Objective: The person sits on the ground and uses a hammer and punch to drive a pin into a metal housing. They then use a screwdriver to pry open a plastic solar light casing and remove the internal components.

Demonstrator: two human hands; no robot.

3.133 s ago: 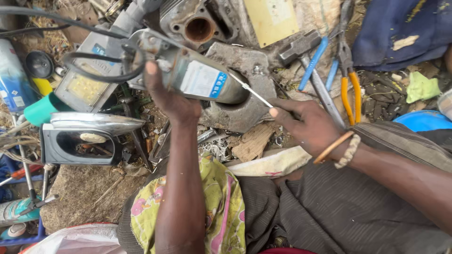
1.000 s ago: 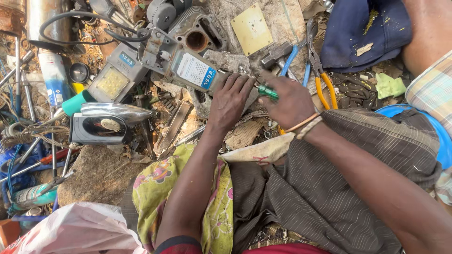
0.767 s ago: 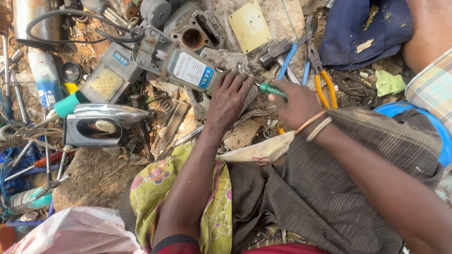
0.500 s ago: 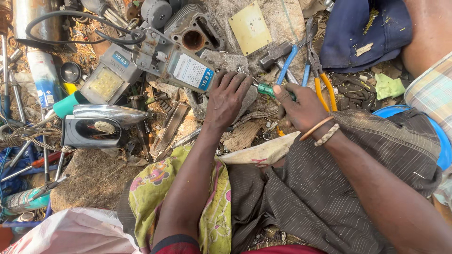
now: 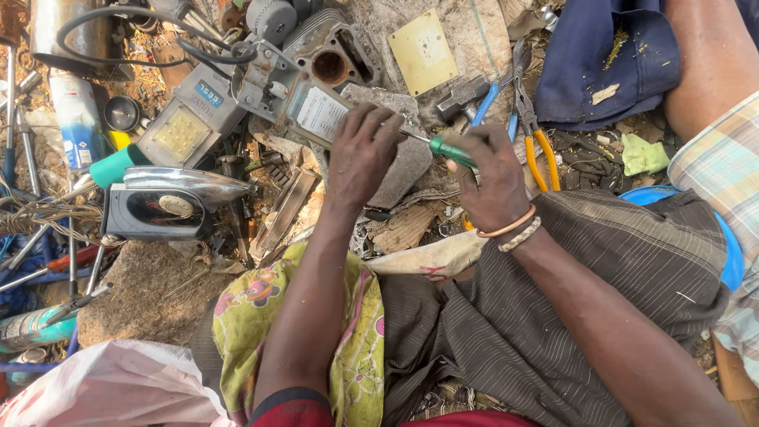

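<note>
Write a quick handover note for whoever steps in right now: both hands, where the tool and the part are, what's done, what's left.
Left hand: grips the grey labelled metal part, resting over a grey stone.
Right hand: holds the green-handled screwdriver, shaft pointing at the part under the left fingers.
Nearby: orange-handled pliers, blue-handled tool, old clothes iron.
Done: tool set against the part.
Left: cannot tell whether any screw is out.

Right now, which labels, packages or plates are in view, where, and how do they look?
White rectangular label: on grey metal device under left hand.
Blue label: on grey lamp housing, left.
Blue-white tube: far left, upright.
Yellow plate: top centre, flat.
</note>
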